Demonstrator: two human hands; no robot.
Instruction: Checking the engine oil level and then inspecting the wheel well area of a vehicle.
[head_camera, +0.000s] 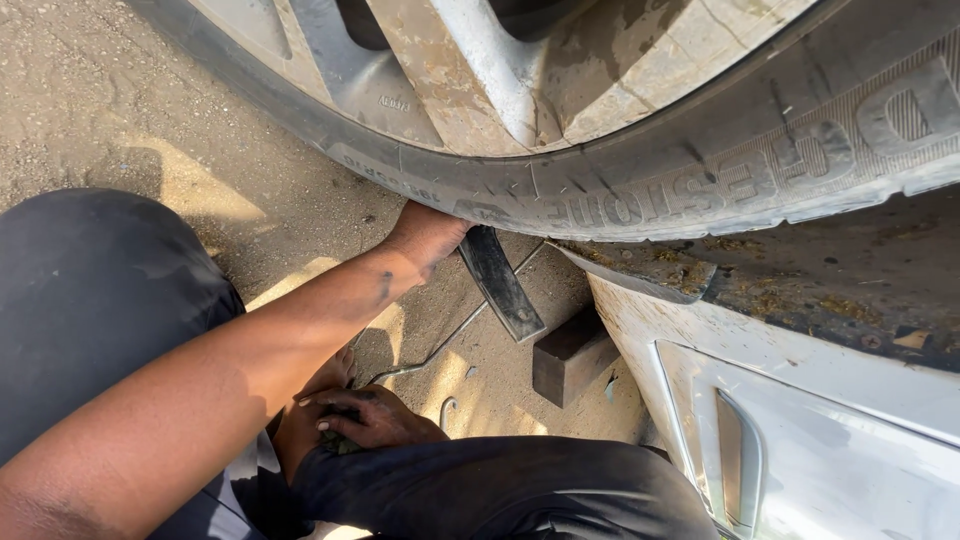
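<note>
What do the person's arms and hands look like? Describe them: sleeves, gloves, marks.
The left hand is bare, with no glove, and its forearm shows no sleeve or watch, only a dark smudge near the wrist. The right hand is also ungloved, its fingers grimy with dark dirt. Its arm is hidden behind a dark trouser leg.

Tire (640, 190) sitting across top, over ground (150, 110). Left hand (425, 235) reaching under tire's lower edge, touching curved strip (500, 285) sticking out below it. Block (572, 355) lying on ground just right of strip. Body panel (800, 420) filling lower right. Right hand (375, 418) resting near knee, bottom centre.
</note>
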